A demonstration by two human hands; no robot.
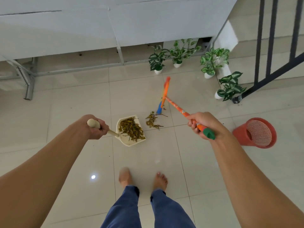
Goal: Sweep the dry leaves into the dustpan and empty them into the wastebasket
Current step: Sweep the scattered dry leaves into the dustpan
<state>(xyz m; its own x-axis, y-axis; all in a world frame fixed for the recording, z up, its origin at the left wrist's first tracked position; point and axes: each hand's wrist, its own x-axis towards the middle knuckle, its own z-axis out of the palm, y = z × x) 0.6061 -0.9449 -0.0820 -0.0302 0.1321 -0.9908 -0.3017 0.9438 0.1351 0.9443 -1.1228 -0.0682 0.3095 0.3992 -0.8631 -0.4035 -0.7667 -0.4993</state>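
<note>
Most of the dry leaves [131, 130] already lay heaped in the cream dustpan [131, 144], set on the tiled floor [74, 99] ahead of a person's bare feet [160, 180]. A small cluster of loose leaves [152, 120] lay just beside the pan's mouth, between it and the orange broom [165, 91]. The left hand [96, 129] had its grip clamped round the dustpan's handle. The right hand [201, 125] had its grip clamped round the broom's handle near its green end. The red wastebasket [240, 134] sat well apart on the right, with no leaves visible inside. Sweeping looked nearly finished; emptying was not yet done.
</note>
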